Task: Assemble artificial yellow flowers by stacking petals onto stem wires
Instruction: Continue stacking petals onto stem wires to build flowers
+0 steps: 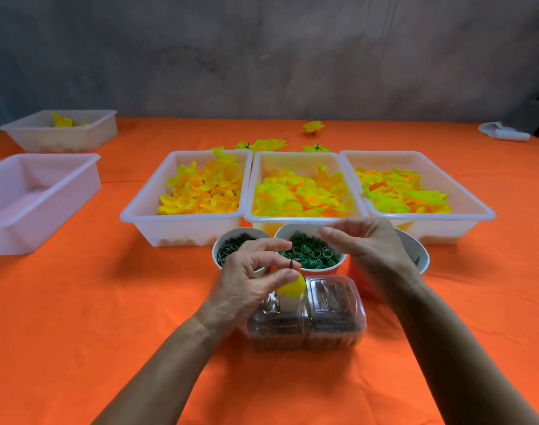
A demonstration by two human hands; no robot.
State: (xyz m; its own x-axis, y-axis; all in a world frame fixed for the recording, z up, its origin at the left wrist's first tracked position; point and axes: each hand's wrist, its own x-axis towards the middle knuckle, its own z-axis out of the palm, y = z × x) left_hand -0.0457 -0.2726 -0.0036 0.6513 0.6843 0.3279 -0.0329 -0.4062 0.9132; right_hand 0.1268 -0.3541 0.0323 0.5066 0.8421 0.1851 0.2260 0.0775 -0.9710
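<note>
Head view — left hand (249,280) on stem wire (291,262)

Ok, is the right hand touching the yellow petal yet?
Apart. The head view shows the right hand raised over the bowl of green rings, with a clear gap to the yellow petal, which the left hand pinches.

Count on the orange table (78,317): five white plastic trays (182,228), three of them holding yellow petals (200,191); three round bowls (228,240); one clear plastic clamshell box (329,317); about five finished yellow flowers (313,127) lying loose behind the trays; two hands (246,286).
</note>
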